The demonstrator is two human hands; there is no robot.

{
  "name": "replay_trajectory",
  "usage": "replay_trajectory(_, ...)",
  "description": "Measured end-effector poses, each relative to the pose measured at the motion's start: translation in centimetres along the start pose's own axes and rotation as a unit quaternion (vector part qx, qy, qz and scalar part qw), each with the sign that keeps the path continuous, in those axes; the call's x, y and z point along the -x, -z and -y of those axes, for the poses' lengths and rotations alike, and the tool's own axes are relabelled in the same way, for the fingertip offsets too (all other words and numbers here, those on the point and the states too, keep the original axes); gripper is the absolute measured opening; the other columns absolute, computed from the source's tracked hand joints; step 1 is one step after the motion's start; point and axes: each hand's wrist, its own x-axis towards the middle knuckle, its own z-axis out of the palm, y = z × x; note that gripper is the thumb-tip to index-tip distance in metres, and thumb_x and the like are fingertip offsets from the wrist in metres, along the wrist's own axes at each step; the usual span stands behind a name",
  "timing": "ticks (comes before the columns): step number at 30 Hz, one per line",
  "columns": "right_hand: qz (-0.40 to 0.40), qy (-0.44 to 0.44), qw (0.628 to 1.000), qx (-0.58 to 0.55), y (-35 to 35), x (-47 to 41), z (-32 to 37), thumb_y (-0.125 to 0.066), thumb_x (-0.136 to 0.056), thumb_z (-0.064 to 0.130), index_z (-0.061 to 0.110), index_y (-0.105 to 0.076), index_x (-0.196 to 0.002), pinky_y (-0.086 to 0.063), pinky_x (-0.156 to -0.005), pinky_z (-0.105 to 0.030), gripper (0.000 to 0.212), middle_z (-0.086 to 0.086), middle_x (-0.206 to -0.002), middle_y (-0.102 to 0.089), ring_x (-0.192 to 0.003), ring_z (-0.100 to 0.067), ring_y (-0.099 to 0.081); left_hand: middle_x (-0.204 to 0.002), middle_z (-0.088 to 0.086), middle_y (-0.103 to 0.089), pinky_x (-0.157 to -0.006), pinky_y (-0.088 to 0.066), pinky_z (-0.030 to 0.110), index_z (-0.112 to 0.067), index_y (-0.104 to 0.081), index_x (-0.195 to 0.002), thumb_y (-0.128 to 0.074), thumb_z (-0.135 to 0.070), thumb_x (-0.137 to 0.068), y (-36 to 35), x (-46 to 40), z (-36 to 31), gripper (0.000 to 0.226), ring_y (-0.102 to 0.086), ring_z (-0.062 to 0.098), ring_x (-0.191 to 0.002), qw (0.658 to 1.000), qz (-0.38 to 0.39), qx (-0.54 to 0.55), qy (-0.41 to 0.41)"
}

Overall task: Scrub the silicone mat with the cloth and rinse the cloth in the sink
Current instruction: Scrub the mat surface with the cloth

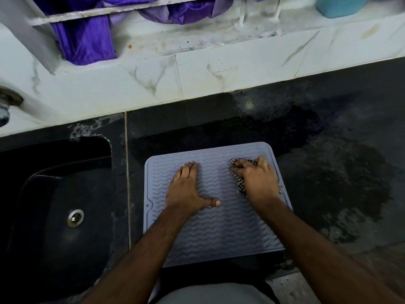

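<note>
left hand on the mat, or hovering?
Touching. The head view shows the left hand lying flat on the silicone mat, fingers straight and thumb spread across the ridges, with no gap visible beneath the palm.

A dark stone counter carries wet patches toward its right edge. Along its back edge runs a white marble-veined ledge, stained and gritty. Behind that hangs purple fabric; a blue container sits at the far right corner. Light is dim.
</note>
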Motion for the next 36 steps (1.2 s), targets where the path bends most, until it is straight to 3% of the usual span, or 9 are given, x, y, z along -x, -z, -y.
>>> replay_trajectory(5,0.017,0.006,1.0,-0.024,0.0,-0.4,-0.6,-0.049,-0.102,0.025,0.047,-0.054,-0.137,-0.041,-0.094,-0.039,0.042,0.019,-0.153,-0.041,-0.119,-0.026,-0.036,-0.16,0.006,-0.021,-0.123,-0.021,0.046,-0.018,-0.016,-0.158,-0.065,-0.091,-0.055,0.6,-0.4,-1.7,0.136,-0.019,0.028,-0.149,0.999,-0.014,-0.036,-0.016)
replay_trajectory(8,0.04,0.009,0.998,-0.042,0.1,-0.6,-0.7,-0.057,-0.099,0.033,0.049,-0.056,-0.134,-0.04,-0.095,-0.038,0.039,0.02,-0.15,-0.044,-0.121,-0.028,-0.036,-0.164,0.005,-0.019,-0.125,-0.015,0.044,-0.02,-0.013,-0.16,-0.063,-0.092,-0.057,0.1,-1.3,-4.3,0.136,-0.015,0.025,-0.151,0.992,-0.031,-0.033,-0.114)
replay_trajectory(11,0.074,-0.006,0.997,-0.037,-0.3,-0.6,-0.7,-0.085,-0.071,0.037,0.049,-0.058,-0.13,-0.043,-0.098,-0.041,0.066,0.022,-0.145,-0.048,-0.126,-0.032,-0.037,-0.169,0.0,-0.008,-0.126,-0.007,0.047,-0.028,0.001,-0.161,-0.065,-0.092,-0.053,-1.3,-2.5,-6.3,0.142,-0.002,0.021,-0.156,0.99,0.005,-0.011,-0.143)
replay_trajectory(13,0.087,-0.013,0.996,-0.022,-0.6,-0.8,-0.6,-0.091,-0.061,0.039,0.049,-0.057,-0.129,-0.043,-0.099,-0.041,0.077,0.022,-0.141,-0.052,-0.127,-0.032,-0.037,-0.17,-0.001,-0.006,-0.126,-0.004,0.047,-0.025,-0.001,-0.162,-0.058,-0.097,-0.047,-2.1,-3.1,-6.4,0.148,0.001,0.02,-0.156,0.992,0.006,-0.017,-0.122)
replay_trajectory(17,0.036,0.018,0.999,-0.019,-0.2,-0.7,-2.2,-0.065,-0.091,0.041,0.046,-0.058,-0.131,-0.037,-0.106,-0.041,0.04,0.018,-0.138,-0.057,-0.132,-0.031,-0.032,-0.17,-0.001,-0.006,-0.127,-0.003,0.046,-0.021,-0.006,-0.162,-0.056,-0.1,-0.042,-2.7,-3.8,-6.4,0.152,0.001,0.019,-0.156,0.994,0.01,-0.039,-0.102)
replay_trajectory(20,0.031,-0.023,0.998,-0.049,0.4,-0.5,-4.1,-0.046,-0.103,0.035,0.047,-0.057,-0.133,-0.036,-0.104,-0.039,0.034,0.017,-0.136,-0.059,-0.128,-0.026,-0.032,-0.169,-0.002,-0.003,-0.126,-0.005,0.048,-0.02,-0.003,-0.162,-0.068,-0.094,-0.044,-2.1,-3.9,-7.4,0.154,0.002,0.02,-0.156,0.994,0.042,-0.054,-0.081)
replay_trajectory(23,0.02,-0.035,0.999,-0.032,0.7,-0.6,-5.5,-0.048,-0.102,0.031,0.047,-0.062,-0.127,-0.039,-0.095,-0.037,0.033,0.017,-0.126,-0.063,-0.114,-0.021,-0.033,-0.169,-0.002,-0.003,-0.126,-0.006,0.049,-0.019,-0.004,-0.162,-0.074,-0.089,-0.044,-1.5,-3.9,-8.2,0.154,0.001,0.02,-0.156,0.995,0.06,-0.058,-0.061)
replay_trajectory(31,0.022,-0.082,0.994,0.061,1.8,-0.3,-6.9,-0.065,-0.09,0.032,0.03,-0.064,-0.11,-0.041,-0.085,-0.036,0.02,0.01,-0.105,-0.066,-0.112,-0.023,-0.038,-0.169,-0.002,-0.001,-0.126,-0.004,0.048,-0.02,-0.002,-0.162,-0.073,-0.089,-0.046,-1.4,-3.5,-8.4,0.153,0.002,0.02,-0.156,0.995,0.061,-0.06,-0.051)
replay_trajectory(36,0.054,-0.12,0.99,0.057,2.5,0.0,-5.6,-0.051,-0.098,0.019,0.018,-0.06,-0.113,-0.04,-0.077,-0.037,0.017,-0.002,-0.11,-0.066,-0.123,-0.031,-0.039,-0.17,-0.002,0.001,-0.126,-0.002,0.048,-0.02,0.0,-0.162,-0.074,-0.088,-0.048,-1.4,-3.3,-8.4,0.152,0.005,0.019,-0.156,0.995,0.053,-0.059,-0.052)
